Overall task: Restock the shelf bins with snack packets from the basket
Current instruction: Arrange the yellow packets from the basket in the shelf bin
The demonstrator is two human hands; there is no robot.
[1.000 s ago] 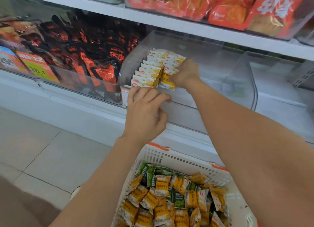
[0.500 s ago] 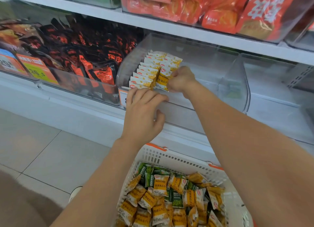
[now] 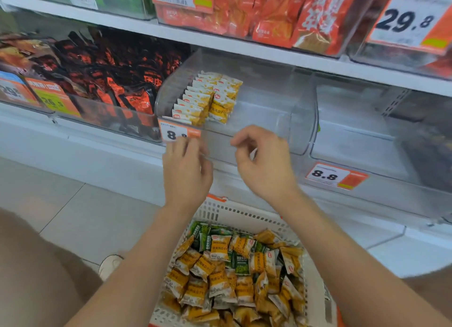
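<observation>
**aisle_lurker:** Standing right beside this person at the snack shelf. The clear bin [image 3: 269,106] on the middle shelf has two rows of yellow snack packets [image 3: 208,99] standing on edge. They sit tight against its left wall, running from the front lip towards the back.

**binfan22:** What are the hands doing?

**aisle_lurker:** The left hand [image 3: 186,172] is up at the bin's front lip with its fingers mostly straight. The tips are right at the bottom edge of the orange price tag [image 3: 176,132] (it's blurry there, so I can't tell if they actually press on it). There's nothing in that hand. The right hand [image 3: 264,165] hovers just in front of the same lip, a little to the right of the other one. Its fingers are loosely half-curled, thumb and forefinger apart, and it's got hold of nothing either.

**binfan22:** And the stock?

**aisle_lurker:** The white basket [image 3: 244,215] with orange trim sits low between the forearms, below the shelf. It's heaped with loose packets [image 3: 232,273], mostly yellow, with a few green packets [image 3: 203,236] near the far rim. The bin to the left is stuffed with black-and-orange bags [image 3: 117,77]. The one to the right carries an 8.8 tag [image 3: 335,176]. Up top there are big orange bags [image 3: 269,16].
</observation>
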